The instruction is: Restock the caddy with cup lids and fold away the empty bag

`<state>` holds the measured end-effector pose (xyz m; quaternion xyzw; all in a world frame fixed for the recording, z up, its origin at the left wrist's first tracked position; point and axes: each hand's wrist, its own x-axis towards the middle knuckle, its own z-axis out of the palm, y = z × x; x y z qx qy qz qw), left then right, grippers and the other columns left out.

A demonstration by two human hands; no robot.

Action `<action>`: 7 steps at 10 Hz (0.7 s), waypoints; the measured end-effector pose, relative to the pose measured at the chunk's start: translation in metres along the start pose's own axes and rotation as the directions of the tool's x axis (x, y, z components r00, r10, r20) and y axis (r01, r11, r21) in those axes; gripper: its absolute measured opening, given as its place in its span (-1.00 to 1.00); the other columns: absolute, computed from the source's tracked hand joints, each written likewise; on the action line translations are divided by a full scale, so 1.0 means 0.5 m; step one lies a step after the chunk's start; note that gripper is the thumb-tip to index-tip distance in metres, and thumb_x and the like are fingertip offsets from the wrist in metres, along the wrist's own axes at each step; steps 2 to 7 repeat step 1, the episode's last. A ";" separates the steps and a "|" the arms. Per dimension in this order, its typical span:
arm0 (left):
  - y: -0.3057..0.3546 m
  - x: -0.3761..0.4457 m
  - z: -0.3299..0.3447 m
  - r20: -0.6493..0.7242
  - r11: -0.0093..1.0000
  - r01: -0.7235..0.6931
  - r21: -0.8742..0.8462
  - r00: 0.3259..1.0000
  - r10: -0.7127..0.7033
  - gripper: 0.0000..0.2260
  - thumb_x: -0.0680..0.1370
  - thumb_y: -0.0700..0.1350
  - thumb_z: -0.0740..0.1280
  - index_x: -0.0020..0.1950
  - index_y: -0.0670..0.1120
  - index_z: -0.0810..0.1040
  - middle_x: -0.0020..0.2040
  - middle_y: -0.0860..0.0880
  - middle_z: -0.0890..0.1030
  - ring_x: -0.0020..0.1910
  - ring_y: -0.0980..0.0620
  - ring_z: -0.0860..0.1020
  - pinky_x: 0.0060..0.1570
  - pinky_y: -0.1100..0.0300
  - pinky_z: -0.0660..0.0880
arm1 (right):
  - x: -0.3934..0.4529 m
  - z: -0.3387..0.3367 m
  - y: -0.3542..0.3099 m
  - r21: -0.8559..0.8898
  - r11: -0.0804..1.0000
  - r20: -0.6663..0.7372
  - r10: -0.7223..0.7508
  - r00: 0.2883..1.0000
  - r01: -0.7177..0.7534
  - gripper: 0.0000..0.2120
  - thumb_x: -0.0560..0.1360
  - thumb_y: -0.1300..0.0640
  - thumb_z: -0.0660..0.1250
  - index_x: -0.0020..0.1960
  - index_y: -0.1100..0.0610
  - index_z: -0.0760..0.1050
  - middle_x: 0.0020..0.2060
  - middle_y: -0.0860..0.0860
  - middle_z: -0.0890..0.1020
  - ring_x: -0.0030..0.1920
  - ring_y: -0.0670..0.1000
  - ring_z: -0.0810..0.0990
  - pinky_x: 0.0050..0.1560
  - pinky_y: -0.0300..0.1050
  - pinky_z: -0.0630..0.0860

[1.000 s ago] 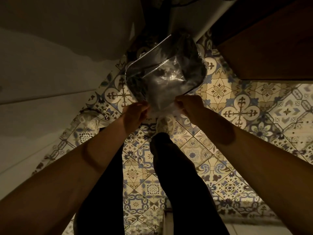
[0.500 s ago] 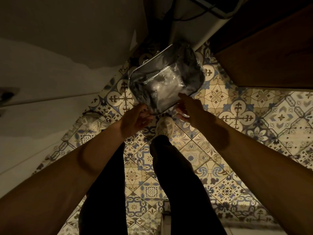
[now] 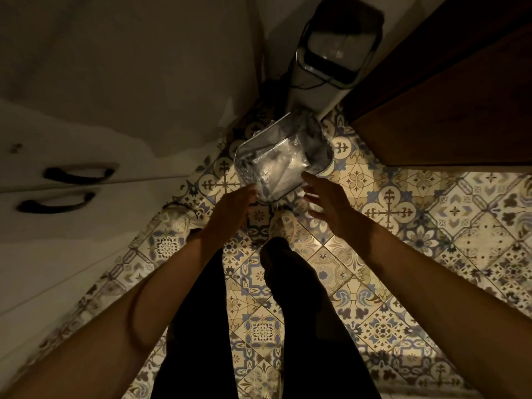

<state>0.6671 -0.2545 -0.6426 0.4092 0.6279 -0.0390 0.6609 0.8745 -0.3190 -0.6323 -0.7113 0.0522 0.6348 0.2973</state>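
Observation:
A crumpled clear plastic bag (image 3: pixel 275 165) lies inside a small rectangular bin with a dark liner (image 3: pixel 318 152) on the patterned tile floor. My left hand (image 3: pixel 234 210) hovers at the bin's near rim with its fingers loose and nothing in them. My right hand (image 3: pixel 326 201) is just right of the bin, fingers spread and empty. Neither hand holds the bag. No caddy or cup lids are in view.
White cabinet doors with two dark handles (image 3: pixel 77 174) run along the left. A brown wooden panel (image 3: pixel 460 96) stands at the right. A white appliance with a dark cable (image 3: pixel 336 53) sits behind the bin. My dark-trousered legs (image 3: pixel 302 312) are below.
Both hands held the clear bag over the bin a second ago. They have let it go into the bin, opened, and drawn back slightly. The view has tilted upward.

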 end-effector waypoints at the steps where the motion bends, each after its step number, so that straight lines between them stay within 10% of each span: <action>1: 0.027 -0.063 -0.010 -0.059 0.959 -0.142 0.244 0.985 0.161 -0.63 0.68 0.03 0.20 0.49 0.03 0.44 0.38 -0.12 0.56 0.26 -0.08 0.57 0.30 -0.02 0.50 | -0.057 0.011 -0.022 -0.143 0.981 -0.016 -0.131 0.991 0.128 -0.50 0.59 -0.08 0.39 0.26 0.36 0.52 0.23 0.37 0.58 0.26 0.37 0.56 0.05 0.04 0.43; 7: 0.027 -0.063 -0.010 -0.059 0.959 -0.142 0.244 0.985 0.161 -0.63 0.68 0.03 0.20 0.49 0.03 0.44 0.38 -0.12 0.56 0.26 -0.08 0.57 0.30 -0.02 0.50 | -0.057 0.011 -0.022 -0.143 0.981 -0.016 -0.131 0.991 0.128 -0.50 0.59 -0.08 0.39 0.26 0.36 0.52 0.23 0.37 0.58 0.26 0.37 0.56 0.05 0.04 0.43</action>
